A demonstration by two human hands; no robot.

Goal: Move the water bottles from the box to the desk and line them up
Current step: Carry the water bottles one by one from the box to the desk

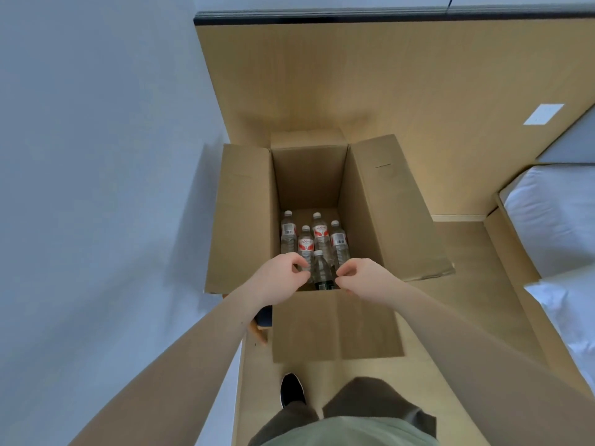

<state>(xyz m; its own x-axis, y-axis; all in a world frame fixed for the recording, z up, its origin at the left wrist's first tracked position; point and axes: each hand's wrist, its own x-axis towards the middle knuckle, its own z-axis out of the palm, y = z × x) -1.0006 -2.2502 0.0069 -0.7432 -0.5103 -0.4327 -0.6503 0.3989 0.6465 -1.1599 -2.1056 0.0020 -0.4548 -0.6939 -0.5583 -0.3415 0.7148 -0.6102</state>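
Green shirt [347, 432] and dark trousers [363, 400] fill the bottom edge, with one black shoe [291, 389] on the wooden floor [450, 317]. Both bare forearms reach over the near flap of an open cardboard box [244, 220]. Left hand [280, 278] and right hand [360, 278] hover at the rim with fingers loosely curled, holding nothing. Six water bottles [320, 235] stand upright on the box's bottom, clustered toward the near side. White bedding [553, 220] lies at the right, and a pale wall [96, 156] rises just beside the box on the left.
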